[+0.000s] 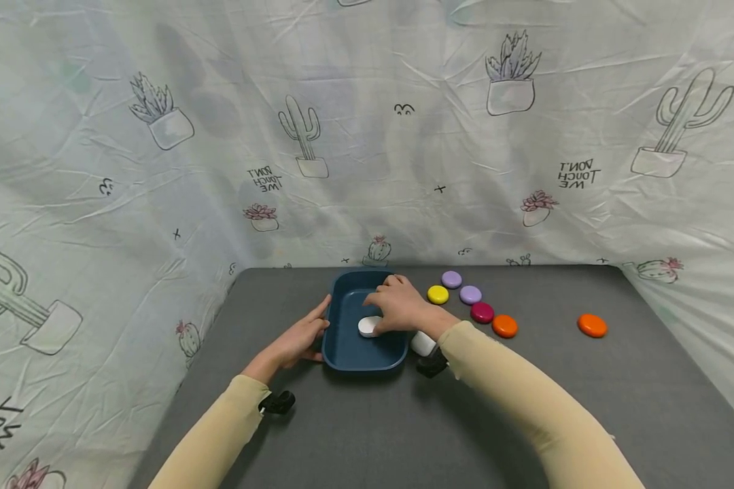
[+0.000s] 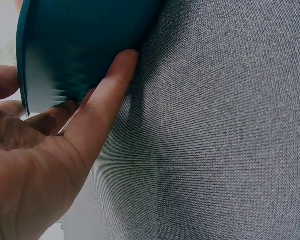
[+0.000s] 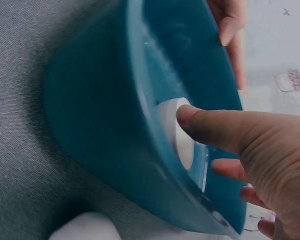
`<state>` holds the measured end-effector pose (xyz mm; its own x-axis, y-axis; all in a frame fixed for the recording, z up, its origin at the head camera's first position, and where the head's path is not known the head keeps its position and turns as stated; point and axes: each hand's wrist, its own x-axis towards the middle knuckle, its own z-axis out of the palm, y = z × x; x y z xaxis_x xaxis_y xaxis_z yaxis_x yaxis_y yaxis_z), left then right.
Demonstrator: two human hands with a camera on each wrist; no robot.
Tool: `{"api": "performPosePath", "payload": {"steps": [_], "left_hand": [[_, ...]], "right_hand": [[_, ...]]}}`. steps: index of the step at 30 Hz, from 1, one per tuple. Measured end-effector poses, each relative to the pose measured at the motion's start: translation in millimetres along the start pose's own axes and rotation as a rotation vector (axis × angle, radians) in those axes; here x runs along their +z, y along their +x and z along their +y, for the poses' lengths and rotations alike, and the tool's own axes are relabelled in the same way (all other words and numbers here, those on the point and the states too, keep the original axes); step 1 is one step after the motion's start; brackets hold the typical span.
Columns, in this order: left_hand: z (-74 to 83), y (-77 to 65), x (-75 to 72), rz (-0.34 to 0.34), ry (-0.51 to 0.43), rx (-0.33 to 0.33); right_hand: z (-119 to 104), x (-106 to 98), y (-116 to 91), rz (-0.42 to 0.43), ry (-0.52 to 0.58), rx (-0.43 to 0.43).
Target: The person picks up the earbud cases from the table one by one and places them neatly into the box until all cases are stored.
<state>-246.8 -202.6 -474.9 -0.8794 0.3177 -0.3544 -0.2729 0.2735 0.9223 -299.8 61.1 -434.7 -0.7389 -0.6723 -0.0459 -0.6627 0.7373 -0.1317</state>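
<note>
A blue rectangular tray (image 1: 367, 370) stands on the grey table, and a white round disc (image 1: 368, 327) is inside it. My left hand (image 1: 295, 341) touches the tray's left outer wall with its fingers spread along it. Over the tray is my right hand (image 1: 399, 307). In the right wrist view the thumb (image 3: 210, 124) touches the disc's edge, while the other fingers are spread apart from it. A second white object (image 1: 423, 343) lies just right of the tray, partly hidden by the right wrist.
Right of the tray lie a yellow disc (image 1: 438, 294), two lilac discs (image 1: 451, 279), a crimson disc (image 1: 482, 312) and an orange disc (image 1: 504, 326). Another orange disc (image 1: 592, 325) lies farther right. A cactus-print cloth (image 1: 391, 149) hangs behind the table.
</note>
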Motion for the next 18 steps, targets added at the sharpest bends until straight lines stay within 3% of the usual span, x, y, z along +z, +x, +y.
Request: {"api": "performPosePath", "payload": {"steps": [11, 18], "left_hand": [[2.2, -6.3, 4.4, 0.026, 0.014, 0.000], [-1.9, -15.0, 10.1, 0.031, 0.025, 0.014]], "right_hand": [[12.5, -27.5, -29.0, 0.120, 0.129, -0.004], [24.3, -34.1, -71.9, 0.243, 0.181, -0.046]]}}
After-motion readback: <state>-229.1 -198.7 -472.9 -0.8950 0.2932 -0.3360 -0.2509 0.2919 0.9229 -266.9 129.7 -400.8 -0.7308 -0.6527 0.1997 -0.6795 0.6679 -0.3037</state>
